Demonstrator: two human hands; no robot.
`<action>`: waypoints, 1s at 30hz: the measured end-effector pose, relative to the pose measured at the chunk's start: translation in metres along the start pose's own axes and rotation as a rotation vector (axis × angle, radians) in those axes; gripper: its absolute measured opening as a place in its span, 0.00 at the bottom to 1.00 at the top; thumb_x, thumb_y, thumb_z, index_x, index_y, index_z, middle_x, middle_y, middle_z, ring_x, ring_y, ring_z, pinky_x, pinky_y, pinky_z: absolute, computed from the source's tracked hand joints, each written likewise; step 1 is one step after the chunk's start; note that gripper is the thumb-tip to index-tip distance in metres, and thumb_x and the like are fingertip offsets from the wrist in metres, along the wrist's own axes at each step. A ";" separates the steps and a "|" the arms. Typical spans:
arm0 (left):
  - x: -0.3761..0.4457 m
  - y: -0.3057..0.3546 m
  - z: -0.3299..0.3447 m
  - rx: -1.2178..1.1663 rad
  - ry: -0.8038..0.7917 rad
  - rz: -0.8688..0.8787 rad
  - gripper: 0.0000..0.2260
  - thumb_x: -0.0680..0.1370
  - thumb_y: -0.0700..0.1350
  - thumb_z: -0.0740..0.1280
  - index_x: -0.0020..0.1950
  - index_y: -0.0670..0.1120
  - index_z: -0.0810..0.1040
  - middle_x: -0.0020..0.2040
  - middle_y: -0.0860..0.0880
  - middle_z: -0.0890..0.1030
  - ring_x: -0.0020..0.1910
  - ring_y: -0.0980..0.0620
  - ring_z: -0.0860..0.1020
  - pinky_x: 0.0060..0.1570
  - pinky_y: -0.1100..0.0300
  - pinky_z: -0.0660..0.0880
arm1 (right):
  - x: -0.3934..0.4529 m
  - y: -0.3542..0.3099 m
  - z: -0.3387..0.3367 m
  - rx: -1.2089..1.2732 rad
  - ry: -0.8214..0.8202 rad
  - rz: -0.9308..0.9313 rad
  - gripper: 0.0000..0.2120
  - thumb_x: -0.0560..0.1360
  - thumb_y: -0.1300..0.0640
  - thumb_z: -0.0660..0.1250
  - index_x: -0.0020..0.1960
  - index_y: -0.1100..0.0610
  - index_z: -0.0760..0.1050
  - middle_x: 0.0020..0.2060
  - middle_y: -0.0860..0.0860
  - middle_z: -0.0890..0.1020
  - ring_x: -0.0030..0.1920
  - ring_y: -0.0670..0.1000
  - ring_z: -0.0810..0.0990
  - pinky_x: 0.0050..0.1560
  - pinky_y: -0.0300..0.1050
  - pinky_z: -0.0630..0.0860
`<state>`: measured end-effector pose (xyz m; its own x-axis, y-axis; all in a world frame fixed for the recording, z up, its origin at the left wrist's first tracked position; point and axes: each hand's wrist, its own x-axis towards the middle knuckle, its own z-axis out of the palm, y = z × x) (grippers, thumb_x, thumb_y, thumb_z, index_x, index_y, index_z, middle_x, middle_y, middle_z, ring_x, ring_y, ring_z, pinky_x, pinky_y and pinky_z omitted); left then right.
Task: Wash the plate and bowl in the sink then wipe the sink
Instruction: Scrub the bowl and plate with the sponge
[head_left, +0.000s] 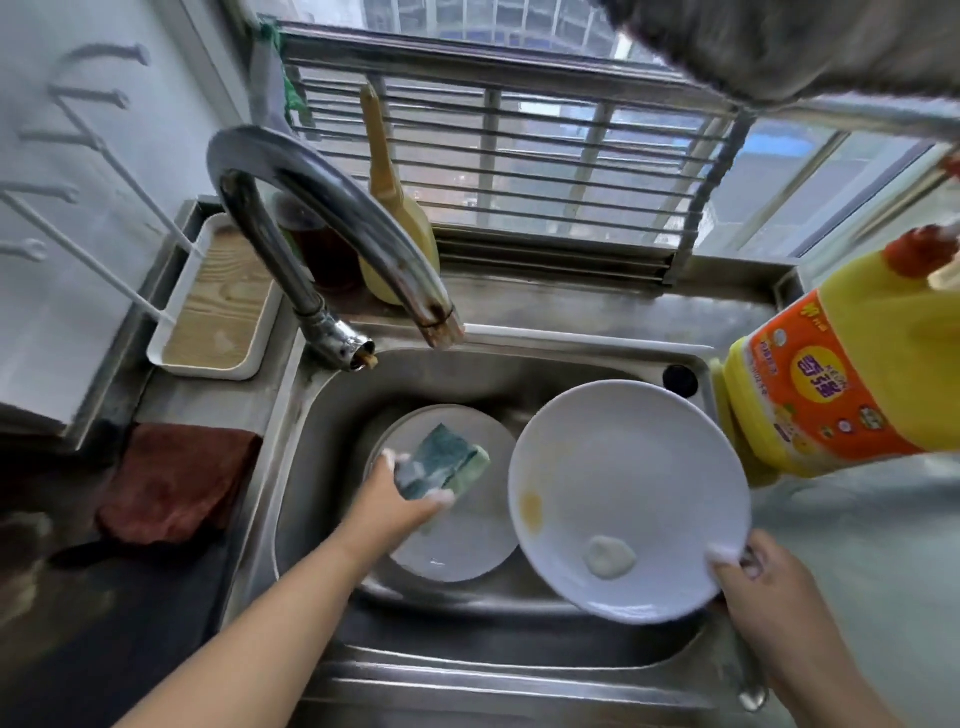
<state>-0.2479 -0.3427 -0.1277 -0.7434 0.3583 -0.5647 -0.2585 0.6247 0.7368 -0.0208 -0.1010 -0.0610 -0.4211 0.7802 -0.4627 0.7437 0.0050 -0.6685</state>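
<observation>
Right hand pinches rim of round white bowl, tilted over right side of steel sink; pale soap blob and yellow smear inside. Left hand grips green sponge over flat white plate lying in basin. Dark red cloth crumpled on counter left. Yellow plastic detergent bottle right. Curved metal faucet behind; wood-grain tray far left.
</observation>
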 end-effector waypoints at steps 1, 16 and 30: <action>-0.011 0.006 -0.002 -0.065 -0.016 0.036 0.27 0.63 0.50 0.75 0.57 0.48 0.67 0.54 0.48 0.77 0.48 0.54 0.77 0.37 0.65 0.73 | -0.002 -0.004 0.004 0.024 -0.018 0.006 0.07 0.74 0.62 0.67 0.48 0.52 0.76 0.42 0.54 0.83 0.46 0.56 0.81 0.51 0.55 0.78; -0.086 0.048 -0.005 -0.700 -0.227 -0.006 0.48 0.61 0.47 0.78 0.74 0.56 0.54 0.69 0.48 0.69 0.59 0.47 0.77 0.56 0.50 0.75 | -0.037 -0.038 0.041 0.478 -0.309 0.166 0.09 0.76 0.71 0.60 0.49 0.63 0.77 0.42 0.59 0.84 0.40 0.54 0.83 0.33 0.41 0.80; -0.113 0.045 0.017 -0.712 -0.414 -0.126 0.22 0.69 0.31 0.64 0.61 0.45 0.74 0.53 0.39 0.83 0.50 0.40 0.82 0.45 0.48 0.80 | -0.037 -0.078 0.034 -0.790 -0.306 -0.946 0.40 0.75 0.42 0.62 0.69 0.28 0.33 0.76 0.46 0.46 0.75 0.50 0.41 0.73 0.49 0.35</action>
<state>-0.1653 -0.3428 -0.0370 -0.4320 0.6283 -0.6470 -0.7559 0.1391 0.6398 -0.0810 -0.1510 -0.0114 -0.9790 0.0924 -0.1817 0.1494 0.9317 -0.3312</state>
